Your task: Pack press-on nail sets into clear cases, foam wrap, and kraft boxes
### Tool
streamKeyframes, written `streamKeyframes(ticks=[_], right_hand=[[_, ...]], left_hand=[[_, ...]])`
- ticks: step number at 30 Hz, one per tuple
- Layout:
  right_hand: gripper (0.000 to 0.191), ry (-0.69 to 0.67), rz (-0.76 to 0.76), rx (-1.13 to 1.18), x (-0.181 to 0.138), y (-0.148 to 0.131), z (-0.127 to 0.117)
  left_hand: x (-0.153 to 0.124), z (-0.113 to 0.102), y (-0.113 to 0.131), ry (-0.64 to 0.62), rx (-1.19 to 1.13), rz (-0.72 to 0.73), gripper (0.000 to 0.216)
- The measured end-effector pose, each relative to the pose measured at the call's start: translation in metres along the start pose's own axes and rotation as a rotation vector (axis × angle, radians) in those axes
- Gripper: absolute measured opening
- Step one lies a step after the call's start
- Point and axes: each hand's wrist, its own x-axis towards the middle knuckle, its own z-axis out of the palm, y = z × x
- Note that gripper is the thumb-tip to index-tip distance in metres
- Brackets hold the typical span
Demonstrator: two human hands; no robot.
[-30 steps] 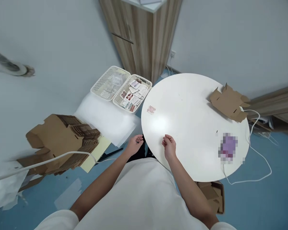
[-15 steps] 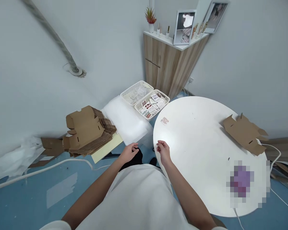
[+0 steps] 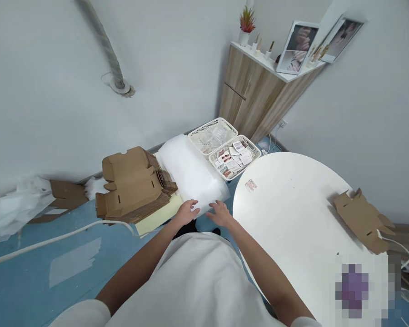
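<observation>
My left hand (image 3: 186, 211) and my right hand (image 3: 219, 212) reach side by side to the near edge of a stack of white foam sheets (image 3: 189, 174) on the floor. Fingers of both hands are stretched out and touch the foam's front edge; neither hand holds anything. The round white table (image 3: 303, 222) lies to the right of my right hand, with a small packet (image 3: 251, 185) near its far left rim and a flat cardboard box blank (image 3: 362, 219) at its right side.
A pile of flat cardboard box blanks (image 3: 132, 185) sits left of the foam on a yellow sheet (image 3: 157, 217). Two white baskets (image 3: 225, 147) with small packets stand behind the foam. A wooden cabinet (image 3: 259, 93) is in the corner. A white cable (image 3: 54, 240) runs across the blue floor.
The view has swung left. Both hands have left the table edge and moved forward-left to the foam stack, their fingers now stretched out onto it.
</observation>
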Motion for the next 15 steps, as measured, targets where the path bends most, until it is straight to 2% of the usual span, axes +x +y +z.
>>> streamKeyframes(ticks=[5, 10, 15], right_hand=[[0.050, 0.004, -0.076, -0.100, 0.051, -0.026, -0.009], [0.049, 0.092, -0.022, -0.143, 0.097, -0.033, -0.023], [0.045, 0.232, -0.004, -0.108, 0.130, -0.037, -0.032]], left_hand=[[0.040, -0.018, -0.007, -0.014, 0.103, 0.040, 0.041], [0.066, -0.028, -0.012, -0.160, 0.172, -0.026, 0.055], [0.078, -0.030, -0.030, -0.261, 0.203, -0.063, 0.058]])
